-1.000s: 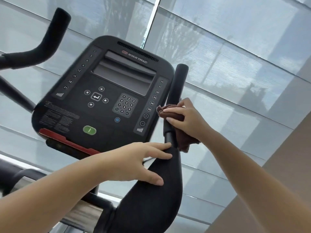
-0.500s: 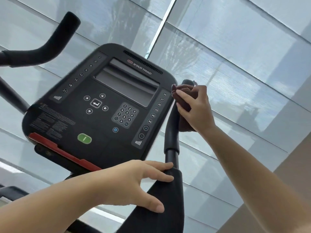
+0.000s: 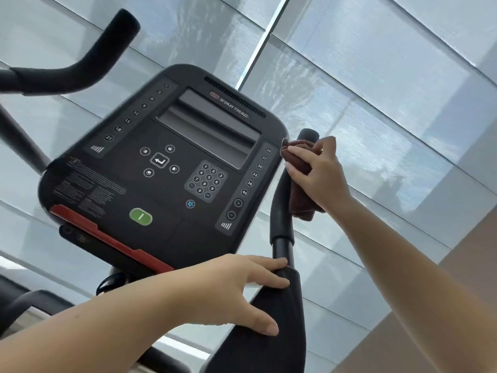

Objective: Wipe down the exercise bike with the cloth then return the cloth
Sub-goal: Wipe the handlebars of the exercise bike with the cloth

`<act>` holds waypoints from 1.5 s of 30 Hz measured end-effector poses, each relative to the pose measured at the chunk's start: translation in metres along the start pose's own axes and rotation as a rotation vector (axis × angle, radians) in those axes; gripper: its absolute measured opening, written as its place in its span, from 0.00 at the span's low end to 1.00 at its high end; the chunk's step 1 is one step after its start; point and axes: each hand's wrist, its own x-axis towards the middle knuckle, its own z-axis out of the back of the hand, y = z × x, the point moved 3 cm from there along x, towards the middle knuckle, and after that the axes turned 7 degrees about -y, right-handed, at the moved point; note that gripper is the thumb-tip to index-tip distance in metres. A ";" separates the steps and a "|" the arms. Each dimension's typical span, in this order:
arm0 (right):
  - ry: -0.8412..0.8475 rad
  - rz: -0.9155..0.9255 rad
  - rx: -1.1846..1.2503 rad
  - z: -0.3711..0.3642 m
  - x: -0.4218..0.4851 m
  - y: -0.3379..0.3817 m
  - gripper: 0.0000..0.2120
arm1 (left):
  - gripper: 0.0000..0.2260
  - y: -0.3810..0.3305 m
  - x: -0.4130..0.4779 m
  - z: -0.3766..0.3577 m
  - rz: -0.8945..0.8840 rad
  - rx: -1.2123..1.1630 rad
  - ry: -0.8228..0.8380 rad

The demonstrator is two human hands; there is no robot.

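From the head view, one bike point(image 3: 281, 247) fills the frame, seen from low down against pale blinds point(image 3: 390, 98). Two hands are at work on it. The right hand point(image 3: 320, 176) curls round the one brown cloth point(image 3: 302, 203) and clamps it against the upper part of the right grip point(image 3: 281, 211), just under the grip's rounded tip. A fold of cloth sticks out past the fingertips beside the edge of the console point(image 3: 150, 189), and another end hangs below the heel of the hand. The left hand point(image 3: 231, 289) holds nothing. Its fingers are straight and spread, resting on the top of the black pad point(image 3: 279, 329) below the grip, with the thumb pressed lower on the pad's face. A second bar point(image 3: 88, 63) curves up at the far left, well apart from both hands, so I count two bars. The single console is tilted and carries one dark screen point(image 3: 209, 130), one number keypad point(image 3: 205, 181), four arrow keys around one enter key point(image 3: 159, 160), one green button point(image 3: 141, 217), one blue fan button point(image 3: 190, 203) and one red strip point(image 3: 107, 238) along its lower edge. Level numbers run in two columns, eight on the left and six on the right.
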 end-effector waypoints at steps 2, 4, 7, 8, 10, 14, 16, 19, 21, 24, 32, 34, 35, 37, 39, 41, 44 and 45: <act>0.039 0.000 -0.026 -0.003 -0.002 0.004 0.17 | 0.25 0.000 0.000 -0.001 -0.016 0.021 -0.012; 0.107 0.000 -0.072 -0.006 -0.006 0.009 0.18 | 0.25 -0.001 0.000 -0.001 -0.017 0.036 -0.010; 0.313 0.006 -0.112 -0.012 -0.018 0.016 0.17 | 0.25 -0.002 -0.002 -0.001 -0.014 0.026 -0.008; 0.389 -0.001 -0.090 -0.014 -0.024 0.017 0.15 | 0.25 -0.002 -0.002 -0.001 -0.016 0.026 -0.006; 0.498 -0.043 0.002 -0.012 -0.034 0.016 0.12 | 0.25 -0.002 -0.002 -0.002 -0.031 0.045 -0.012; 0.575 -0.139 0.208 0.001 -0.051 0.013 0.11 | 0.25 -0.001 -0.003 -0.001 -0.077 0.118 -0.070; 0.531 -0.157 0.315 0.012 -0.066 0.017 0.12 | 0.25 -0.001 -0.003 0.000 -0.093 0.159 -0.092; 0.513 -0.152 0.478 0.031 -0.098 0.024 0.13 | 0.24 -0.007 -0.007 0.000 -0.109 0.205 -0.129; 0.548 -0.174 0.523 0.039 -0.117 0.026 0.12 | 0.22 -0.014 -0.010 0.001 -0.113 0.240 -0.160; 0.507 -0.213 0.516 0.045 -0.128 0.025 0.13 | 0.21 -0.025 -0.015 0.004 -0.086 0.346 -0.153; 0.386 -0.216 0.503 0.046 -0.139 0.030 0.13 | 0.27 -0.027 -0.050 -0.008 0.011 0.442 -0.136; 0.363 -0.255 0.530 0.047 -0.150 0.034 0.14 | 0.26 -0.026 -0.061 -0.013 -0.001 0.448 -0.199; 0.335 -0.273 0.546 0.050 -0.154 0.035 0.16 | 0.25 -0.026 -0.066 -0.015 -0.010 0.478 -0.231; 0.307 -0.258 0.571 0.059 -0.168 0.040 0.17 | 0.25 -0.026 -0.075 -0.020 -0.029 0.537 -0.287; 0.302 -0.208 0.586 0.067 -0.187 0.052 0.18 | 0.24 -0.027 -0.082 -0.026 -0.049 0.570 -0.333; 0.281 -0.192 0.585 0.072 -0.202 0.060 0.18 | 0.23 -0.030 -0.086 -0.030 -0.063 0.606 -0.383; 0.312 -0.207 0.601 0.074 -0.194 0.057 0.17 | 0.21 -0.035 -0.091 -0.036 -0.068 0.715 -0.475; 0.311 -0.209 0.597 0.073 -0.187 0.055 0.16 | 0.21 -0.037 -0.092 -0.037 -0.060 0.742 -0.495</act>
